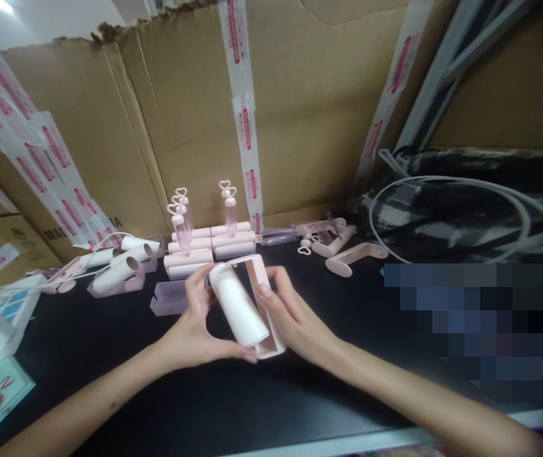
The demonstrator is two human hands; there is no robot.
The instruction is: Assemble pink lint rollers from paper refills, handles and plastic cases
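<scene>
Both my hands hold one lint roller over the black table (233, 400). The white paper roll (240, 306) lies tilted inside a pale pink frame (265, 298). My left hand (194, 330) grips the roll's near and far ends with thumb and fingers. On the other side, my right hand (290, 317) clasps the pink frame, thumb pressed on its rail. A translucent pink cover (170, 298) lies just left of my left hand.
Behind my hands stand stacked finished pink rollers (211, 244) with heart-topped handles (228, 206). Loose white rolls (119, 263) lie at the left, pink handles (342, 247) at the right. Taped cardboard (204, 114) walls the back. A black bag with white tubing (466, 209) fills the right.
</scene>
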